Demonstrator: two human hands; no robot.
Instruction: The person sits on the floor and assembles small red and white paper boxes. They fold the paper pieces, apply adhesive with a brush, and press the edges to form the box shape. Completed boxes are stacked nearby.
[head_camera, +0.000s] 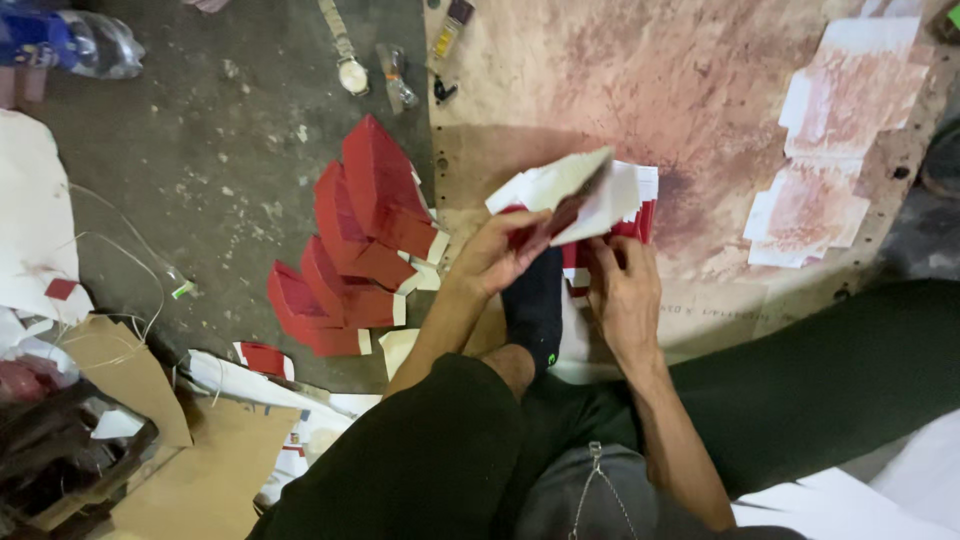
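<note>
A stained wooden board (700, 90) lies on a grey concrete floor. A white-and-red folded card (575, 195) is pinched by the left hand (495, 255), fingers closed on it; the right hand (625, 290) is pressed just beneath, its grip apparently closed. Left of the fingers, red folded boxes (355, 240) are stacked; beyond lies a wristwatch (345, 50).

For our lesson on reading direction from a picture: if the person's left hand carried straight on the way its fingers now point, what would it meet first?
The left hand points up and to the right, and its fingers already grip the folded white-and-red card piece. Beyond that, the line seems to reach only the stained board, though depth is unclear.
</note>
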